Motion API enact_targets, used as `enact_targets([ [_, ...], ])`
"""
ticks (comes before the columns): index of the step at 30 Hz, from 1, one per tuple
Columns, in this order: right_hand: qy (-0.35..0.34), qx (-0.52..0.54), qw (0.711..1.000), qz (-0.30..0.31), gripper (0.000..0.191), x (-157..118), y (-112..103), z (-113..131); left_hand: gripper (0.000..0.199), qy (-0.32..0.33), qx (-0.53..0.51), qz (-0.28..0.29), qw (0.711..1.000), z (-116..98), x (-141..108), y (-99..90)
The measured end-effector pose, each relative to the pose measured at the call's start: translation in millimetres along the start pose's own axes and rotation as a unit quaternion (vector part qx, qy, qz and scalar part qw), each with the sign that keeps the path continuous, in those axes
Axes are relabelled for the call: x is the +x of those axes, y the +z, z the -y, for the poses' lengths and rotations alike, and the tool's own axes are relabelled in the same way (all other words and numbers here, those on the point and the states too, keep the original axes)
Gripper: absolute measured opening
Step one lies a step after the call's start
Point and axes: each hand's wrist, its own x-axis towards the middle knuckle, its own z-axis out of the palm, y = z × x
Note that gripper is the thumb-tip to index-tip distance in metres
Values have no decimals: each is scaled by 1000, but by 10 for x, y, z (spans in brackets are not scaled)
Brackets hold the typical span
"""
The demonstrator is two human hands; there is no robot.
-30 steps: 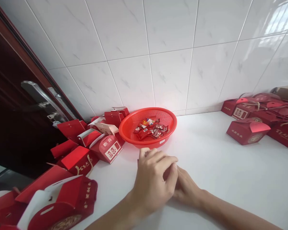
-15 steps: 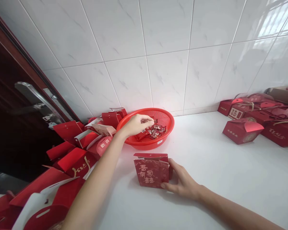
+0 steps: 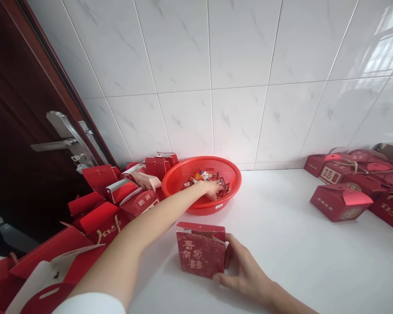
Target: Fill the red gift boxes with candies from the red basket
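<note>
My right hand [image 3: 247,272] grips the right side of a red paper gift box [image 3: 200,255], thumb at the front and fingers behind. The box stands upright on the white surface, its top flaps raised and pale characters on its front. My left hand [image 3: 212,189] reaches down into a red plastic basket [image 3: 170,192], in among small wrapped sweets [image 3: 203,175]. Its fingertips are partly hidden there, so I cannot see whether they have closed on a sweet.
Several red boxes [image 3: 108,222] with raised flaps crowd the left, beside my left forearm. Closed red boxes [image 3: 340,203] are grouped at the right on the white tabletop [image 3: 275,244]. A tiled wall [image 3: 236,126] rises behind, and a dark door [image 3: 16,131] with a metal handle stands at the left.
My left hand has moved down and rightward, from above the basket into the sweets. The right hand still holds the box in place. The whole view has shifted slightly.
</note>
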Motion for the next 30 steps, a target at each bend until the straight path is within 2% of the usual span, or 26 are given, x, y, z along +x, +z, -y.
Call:
enact_targets([
  [3, 12, 10, 1000, 2, 59, 3, -5, 12, 62, -9, 9, -13, 1000, 69, 60, 1],
  [8, 13, 18, 1000, 7, 61, 12, -20, 16, 30, -68, 3, -42, 997, 280, 113, -39],
  [13, 10, 22, 1000, 2, 60, 16, -20, 25, 31, -146, -33, -55, 987, 459, 31, -70],
  [16, 15, 18, 1000, 0, 60, 15, -19, 32, 33, -168, -51, -48, 983, 499, -8, -59],
  [21, 16, 23, 1000, 14, 61, 16, -24, 9, 35, -124, -69, -36, 989, 491, 32, -21],
  [26, 9, 13, 1000, 12, 61, 17, -28, -4, 57, -96, -59, -58, 992, 426, 136, 48],
  [30, 12, 16, 1000, 15, 62, 18, -30, 0, 50, -93, -50, -55, 993, 372, 186, 100],
])
